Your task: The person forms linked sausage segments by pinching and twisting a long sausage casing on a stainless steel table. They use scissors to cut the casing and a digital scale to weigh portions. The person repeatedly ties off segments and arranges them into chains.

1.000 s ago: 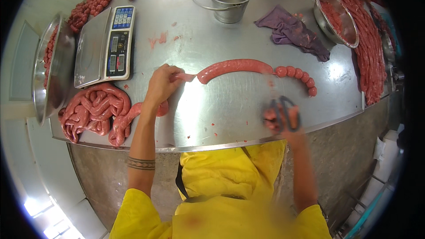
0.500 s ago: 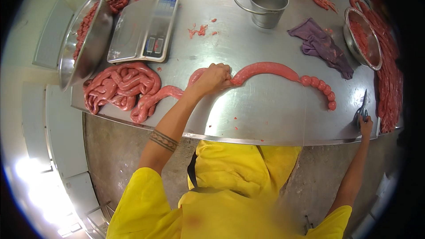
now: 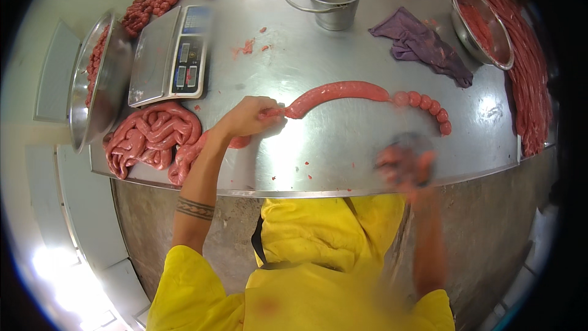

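Note:
My left hand [image 3: 250, 116] is closed in a pinch on a long pink sausage [image 3: 337, 91], at the narrow, twisted casing at its left end. To the right, that sausage runs into a short chain of small round links [image 3: 432, 108]. More filled casing leads back from under my left wrist to a coiled sausage heap [image 3: 150, 138] at the table's left. My right hand [image 3: 407, 162] is smeared by motion above the front of the table. It grips dark-handled scissors, whose blades cannot be made out.
A digital scale [image 3: 162, 58] and a steel basin of sausage links [image 3: 116, 86] stand at left. Behind are a steel bucket [image 3: 334, 15] and a purple cloth [image 3: 422, 46]. A metal bowl of meat [image 3: 484, 30] sits beside long casings [image 3: 530, 98] at right. The table's front edge runs before me.
My right hand has lifted the scissors off the table's right side and brought them leftward. My left hand still pinches the sausage end. The whole view has shifted slightly.

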Demonstrator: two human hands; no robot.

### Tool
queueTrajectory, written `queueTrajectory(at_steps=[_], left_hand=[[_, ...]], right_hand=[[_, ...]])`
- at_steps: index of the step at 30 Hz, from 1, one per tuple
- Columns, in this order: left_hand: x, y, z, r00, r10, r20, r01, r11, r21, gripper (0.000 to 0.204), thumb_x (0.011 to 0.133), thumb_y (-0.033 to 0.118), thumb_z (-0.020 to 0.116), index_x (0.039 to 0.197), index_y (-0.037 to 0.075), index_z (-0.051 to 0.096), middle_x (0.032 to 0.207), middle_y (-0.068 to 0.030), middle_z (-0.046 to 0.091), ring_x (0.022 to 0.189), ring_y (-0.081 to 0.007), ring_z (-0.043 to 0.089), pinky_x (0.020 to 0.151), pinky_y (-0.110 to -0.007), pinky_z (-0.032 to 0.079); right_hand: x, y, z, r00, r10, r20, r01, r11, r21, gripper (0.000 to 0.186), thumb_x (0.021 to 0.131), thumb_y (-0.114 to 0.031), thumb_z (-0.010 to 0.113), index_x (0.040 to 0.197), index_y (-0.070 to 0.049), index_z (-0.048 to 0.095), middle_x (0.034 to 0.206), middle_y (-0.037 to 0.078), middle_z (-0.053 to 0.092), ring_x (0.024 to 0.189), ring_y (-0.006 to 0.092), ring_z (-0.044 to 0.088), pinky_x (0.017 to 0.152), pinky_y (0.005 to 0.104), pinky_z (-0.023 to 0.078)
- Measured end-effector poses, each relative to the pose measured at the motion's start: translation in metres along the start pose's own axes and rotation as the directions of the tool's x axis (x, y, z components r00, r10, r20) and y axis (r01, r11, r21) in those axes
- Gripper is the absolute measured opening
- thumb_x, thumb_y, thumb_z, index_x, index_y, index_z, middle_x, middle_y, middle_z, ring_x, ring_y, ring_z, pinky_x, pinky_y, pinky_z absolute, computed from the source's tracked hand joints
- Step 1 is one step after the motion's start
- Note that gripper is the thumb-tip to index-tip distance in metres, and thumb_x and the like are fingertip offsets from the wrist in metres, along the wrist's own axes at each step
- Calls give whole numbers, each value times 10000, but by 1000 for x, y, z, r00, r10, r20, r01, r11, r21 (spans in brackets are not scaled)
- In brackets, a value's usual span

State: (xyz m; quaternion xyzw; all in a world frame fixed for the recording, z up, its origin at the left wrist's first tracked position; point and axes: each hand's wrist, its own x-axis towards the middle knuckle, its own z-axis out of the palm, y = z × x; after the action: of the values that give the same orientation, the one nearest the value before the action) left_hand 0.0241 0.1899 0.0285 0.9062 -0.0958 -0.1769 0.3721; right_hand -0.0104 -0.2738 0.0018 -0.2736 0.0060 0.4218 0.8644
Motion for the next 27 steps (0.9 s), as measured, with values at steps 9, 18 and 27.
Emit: queueTrajectory(at_steps=[9,18,27], left_hand=[[-11,3,-5,995,96,-15,-97,995,-33,298,864,261,749,1013,4,737,832,-194,695,734,-341,636,721,-408,519],[-16,-3,-19,934,99,-342,-5,964,264,639,780,326,845,1285,-16,655,1302,-219,645,1204,-390,633,1008,-434,513],[63,70,122,835,-28,-549,245,913,327,577,887,393,811,1231,-27,616,1093,-189,601,1090,-374,642,889,-444,550]], right_hand=[[122,123,97,899,421,-120,-428,903,-37,745,847,-896,528,936,-157,513,868,-3,522,719,91,539,461,208,269],[43,43,12,887,-211,-412,60,935,-350,453,1025,-584,611,941,-139,592,872,-2,582,679,99,537,568,233,392],[-163,-216,-197,400,-853,-334,-752,-98,-652,494,913,-456,791,781,-62,523,685,19,551,639,163,501,605,367,439]])
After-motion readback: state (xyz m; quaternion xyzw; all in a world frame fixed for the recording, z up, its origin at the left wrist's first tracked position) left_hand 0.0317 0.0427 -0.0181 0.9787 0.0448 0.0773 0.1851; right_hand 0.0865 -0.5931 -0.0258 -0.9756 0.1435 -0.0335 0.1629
